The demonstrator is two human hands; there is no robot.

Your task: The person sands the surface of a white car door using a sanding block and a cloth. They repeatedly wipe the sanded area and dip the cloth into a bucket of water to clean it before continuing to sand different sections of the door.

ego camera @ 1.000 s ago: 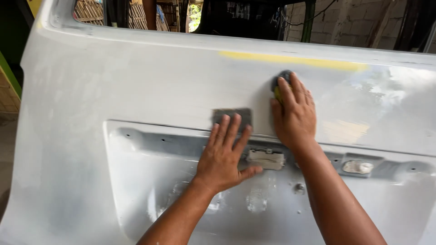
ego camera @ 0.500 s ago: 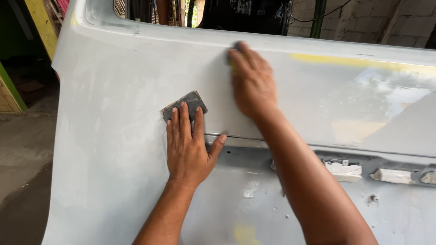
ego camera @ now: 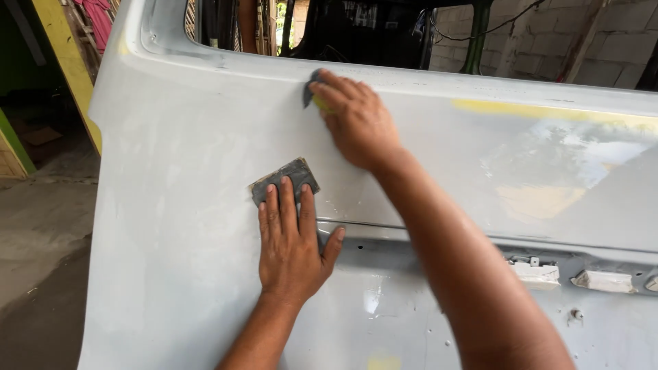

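pressing flat against a grey primed vehicle panel [ego camera: 205, 226], the left hand [ego camera: 291, 243] lies open with its fingers spread and pointing up the panel, their tips pinning a dark rectangular sanding sheet [ego camera: 284, 179] to the surface; the sheet is not gripped, only held down under the fingertips, and most of it shows beyond them, tilted so that its long axis climbs toward the right. the right hand [ego camera: 356, 123] is higher on the panel and a little to the right, just under the lower edge of the window opening [ego camera: 329, 31], its fingers curled over a small pad [ego camera: 314, 92] that is dark with a yellow-green part showing between the fingers; this hand is closed on the pad and presses it to the metal. the two hands are near each other but apart, the right forearm crossing the view on a slant from the lower right, above the left thumb. of the two, the left hand is the one on the sheet, and the sheet lies straight ahead of its fingertips, up the panel toward the right hand. below the left palm runs a horizontal crease where a recessed section [ego camera: 425, 308] begins, with pale fittings [ego camera: 538, 270] set in it further right. a yellow streak [ego camera: 548, 111] marks the panel at upper right, and a concrete floor [ego camera: 41, 226] shows at left
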